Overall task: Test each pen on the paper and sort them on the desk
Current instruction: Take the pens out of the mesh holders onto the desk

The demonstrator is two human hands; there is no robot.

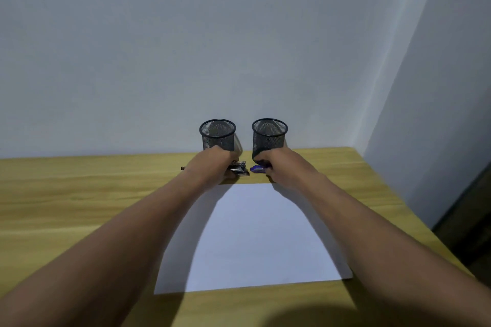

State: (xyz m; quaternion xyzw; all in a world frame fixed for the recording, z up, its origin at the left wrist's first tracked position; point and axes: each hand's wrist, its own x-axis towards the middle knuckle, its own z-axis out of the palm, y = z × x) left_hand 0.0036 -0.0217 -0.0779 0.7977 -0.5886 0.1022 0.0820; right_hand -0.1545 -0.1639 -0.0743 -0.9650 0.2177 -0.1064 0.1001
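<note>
No pen is tested yet; left hand [212, 164] and right hand [278, 166] grips cannot be told; the blue plastic pen [255, 169] must be picked.

The single view comes from a wide-angle camera on the person's head. It faces forward and tilts down across the desk [79, 194] toward the back wall [186, 48], which fills the upper half. Both forearms run in from the lower corners. The left hand [215, 164] and right hand [277, 167] look small at the desk's far edge, backs to the lens. The paper [260, 233] lies nearer, mid-frame.
</note>
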